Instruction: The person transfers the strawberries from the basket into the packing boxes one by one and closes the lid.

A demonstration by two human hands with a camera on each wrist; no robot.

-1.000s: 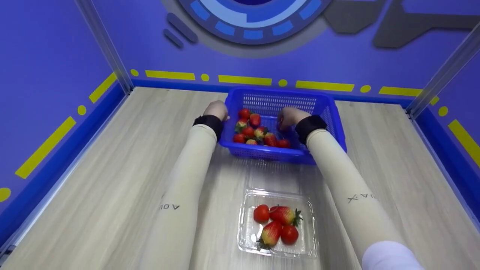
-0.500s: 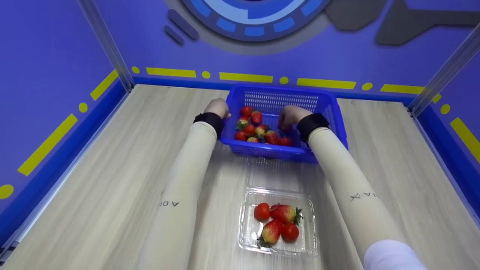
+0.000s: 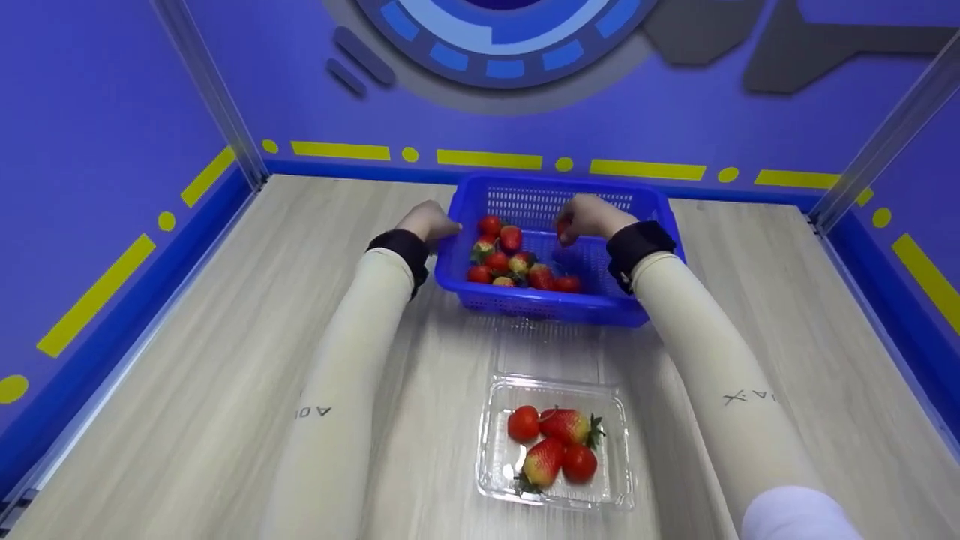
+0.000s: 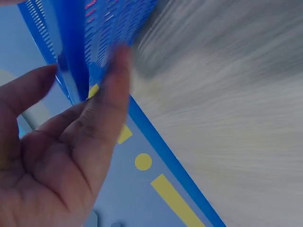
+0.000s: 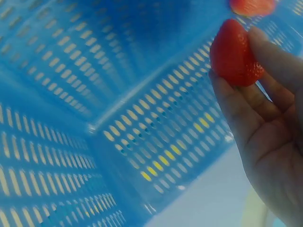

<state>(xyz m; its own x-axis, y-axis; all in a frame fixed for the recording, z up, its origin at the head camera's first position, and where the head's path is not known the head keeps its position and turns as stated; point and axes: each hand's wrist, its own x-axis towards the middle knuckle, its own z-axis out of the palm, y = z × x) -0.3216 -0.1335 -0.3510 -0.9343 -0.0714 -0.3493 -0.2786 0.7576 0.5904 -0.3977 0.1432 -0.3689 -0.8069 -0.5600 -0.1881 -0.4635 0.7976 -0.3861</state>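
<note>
In the right wrist view my right hand (image 5: 274, 113) pinches a red strawberry (image 5: 234, 54) between thumb and fingertips. The head view has this right hand (image 3: 590, 216) inside the blue perforated basket (image 3: 540, 298), above its floor. Other strawberries (image 3: 510, 238) lie heaped in the basket's left half. At the left rim is my left hand (image 3: 427, 221). The left wrist view shows the thumb and long, fairly straight fingers of this left hand (image 4: 61, 146) apart on either side of the rim (image 4: 73, 52). Its fingertips are blurred.
A clear plastic clamshell box (image 3: 487, 480) lies open in front of the basket, its lid toward it. Inside are several red fruits, including leafy strawberries (image 3: 544, 463). Blue panels (image 3: 465, 127) wall the wooden tabletop (image 3: 187, 375) at the back and sides.
My right hand has risen from the basket floor with a strawberry in its fingers. The left hand has loosened at the rim and its wrist has shifted slightly left.
</note>
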